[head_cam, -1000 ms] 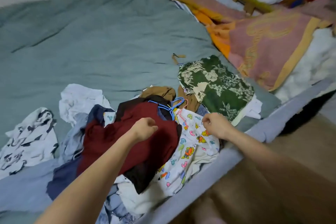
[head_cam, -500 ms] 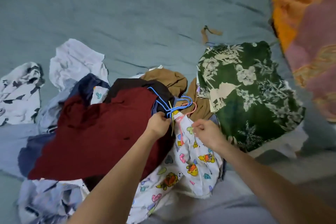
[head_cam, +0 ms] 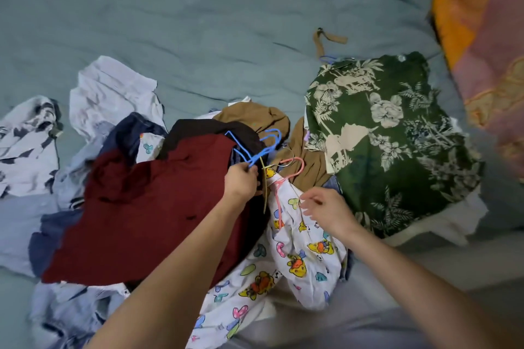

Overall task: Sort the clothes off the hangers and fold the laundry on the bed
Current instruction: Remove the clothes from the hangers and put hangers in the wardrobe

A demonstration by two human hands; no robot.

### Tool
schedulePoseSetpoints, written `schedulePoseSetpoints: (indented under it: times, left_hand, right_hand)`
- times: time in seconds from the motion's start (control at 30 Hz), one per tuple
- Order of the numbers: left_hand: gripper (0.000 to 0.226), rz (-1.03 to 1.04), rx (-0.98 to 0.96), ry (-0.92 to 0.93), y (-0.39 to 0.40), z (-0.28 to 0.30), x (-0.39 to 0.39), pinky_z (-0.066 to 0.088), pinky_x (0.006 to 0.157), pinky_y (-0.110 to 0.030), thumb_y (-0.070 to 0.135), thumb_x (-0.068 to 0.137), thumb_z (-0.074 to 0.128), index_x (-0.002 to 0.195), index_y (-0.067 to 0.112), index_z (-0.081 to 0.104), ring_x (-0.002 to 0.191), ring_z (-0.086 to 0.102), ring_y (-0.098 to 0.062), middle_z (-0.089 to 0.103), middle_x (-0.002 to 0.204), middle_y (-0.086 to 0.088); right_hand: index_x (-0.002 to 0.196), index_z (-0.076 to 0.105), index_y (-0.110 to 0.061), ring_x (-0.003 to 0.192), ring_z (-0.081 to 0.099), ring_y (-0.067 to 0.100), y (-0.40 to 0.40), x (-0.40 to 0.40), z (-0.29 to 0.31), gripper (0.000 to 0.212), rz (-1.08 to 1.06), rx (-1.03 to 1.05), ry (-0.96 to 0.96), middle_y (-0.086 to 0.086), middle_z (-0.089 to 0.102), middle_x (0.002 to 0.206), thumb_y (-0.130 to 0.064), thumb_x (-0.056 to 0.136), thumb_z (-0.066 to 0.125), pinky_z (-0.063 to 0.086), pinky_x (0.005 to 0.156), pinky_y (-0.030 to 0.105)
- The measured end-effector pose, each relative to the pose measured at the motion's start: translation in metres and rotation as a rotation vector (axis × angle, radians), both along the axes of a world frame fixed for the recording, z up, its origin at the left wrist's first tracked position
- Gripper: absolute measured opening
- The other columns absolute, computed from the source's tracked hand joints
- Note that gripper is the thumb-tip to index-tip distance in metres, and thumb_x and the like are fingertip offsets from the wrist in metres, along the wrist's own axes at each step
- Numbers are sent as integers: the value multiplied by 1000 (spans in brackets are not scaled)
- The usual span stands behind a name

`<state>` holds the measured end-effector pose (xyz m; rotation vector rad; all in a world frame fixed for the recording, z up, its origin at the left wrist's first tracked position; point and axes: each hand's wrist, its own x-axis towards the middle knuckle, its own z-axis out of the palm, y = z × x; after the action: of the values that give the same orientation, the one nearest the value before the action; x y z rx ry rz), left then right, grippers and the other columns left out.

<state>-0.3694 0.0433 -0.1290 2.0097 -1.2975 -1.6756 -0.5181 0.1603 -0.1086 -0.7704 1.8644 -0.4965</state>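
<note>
Fingers (head_cam: pixel 249 170) of my left hand (head_cam: pixel 241 181) are curled tight around the lower ends of the blue hangers (head_cam: pixel 255 150), pinching them at the top of the clothes pile, while my right hand (head_cam: pixel 326 211) hovers just beside it with its fingers spread loosely apart, holding nothing, over a white cartoon-print garment (head_cam: pixel 306 249).

Beneath everything stretches the bed (head_cam: pixel 198 22), covered in a rumpled grey-green sheet. At its far right edge lies an orange and pink blanket (head_cam: pixel 482 37). Next largest is a dark red garment (head_cam: pixel 147 207), spread across the middle of the pile and partly under my left forearm. To its right, a green shirt with a pale floral print (head_cam: pixel 391 144) lies flat on the bed, touching the pile. The white cartoon-print garment runs down toward me from the hangers. A crumpled white shirt (head_cam: pixel 113 93) and a white piece with dark markings (head_cam: pixel 25 144) sit on the left. A brown garment (head_cam: pixel 255 116) peeks out behind the hangers. A pink hanger (head_cam: pixel 286 173) lies on the cartoon-print garment, near my right hand. Smallest is a brown strap (head_cam: pixel 326 39), alone on the sheet beyond the green shirt.
</note>
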Motion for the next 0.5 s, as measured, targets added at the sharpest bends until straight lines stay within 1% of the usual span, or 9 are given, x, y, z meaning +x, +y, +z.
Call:
schedulePoseSetpoints:
  times: [0.07,0.1,0.13,0.17,0.23,0.27,0.33,0.4,0.5]
  left_hand:
    - [22,-48,46,-22,0,-15,-3,60,66,-43,23,90,55,87,3,65,69,64,-30,68,82,-17]
    - [26,-58,50,-50,-2,-22,-5,59,70,-45,27,84,54,81,4,65,73,66,-33,70,85,-20]
    - [25,-64,66,-60,-2,-21,-8,58,69,-42,27,83,52,77,6,63,71,65,-33,69,85,-22]
    - [22,-60,86,-42,-3,-14,-11,52,63,-33,22,87,52,74,7,60,65,61,-30,67,79,-22]
    - [25,-42,133,-2,-4,0,-14,41,53,-27,13,96,50,72,9,55,54,47,-18,55,65,-11]
    - [25,-8,137,28,-6,3,-11,38,53,-26,14,98,51,74,10,58,53,44,-15,52,63,-6]
    - [23,98,76,139,-10,10,2,37,56,-23,16,99,50,82,10,64,57,46,-12,53,65,-1]
    - [27,229,13,295,-12,21,24,38,57,-21,13,102,43,84,8,63,51,43,-11,47,59,2]
    - [27,356,-54,462,-17,40,63,32,41,-16,10,104,35,88,6,56,38,31,-4,39,49,8]
  right_hand:
    - [98,66,-10,82,68,20,3,-4,0,16,-14,12,-5,8,70,96,-8,95,51,55,83,43]
    - [99,66,-10,82,68,19,5,-6,0,17,-16,19,-9,6,69,95,-8,95,50,55,83,43]
    - [100,66,-11,82,68,19,7,-8,0,17,-17,25,-14,5,69,95,-8,95,50,55,82,42]
    - [99,66,-12,82,68,19,8,-9,0,17,-16,28,-19,5,69,94,-7,95,50,55,82,42]
    - [99,65,-11,81,68,18,8,-9,0,17,-15,32,-34,5,69,94,-7,95,49,55,81,41]
    - [100,65,-10,80,67,17,7,-8,1,17,-18,35,-43,6,68,95,-6,96,49,55,81,40]
    - [101,66,-8,82,67,20,4,-3,1,17,-23,15,-41,7,69,96,-7,96,49,55,82,40]
    - [101,66,-7,85,67,25,-1,6,1,16,-48,-18,-43,10,70,96,-6,95,51,55,82,44]
    - [100,66,-4,90,67,31,-14,25,-2,16,-46,-29,-23,15,69,99,-5,93,51,54,83,42]
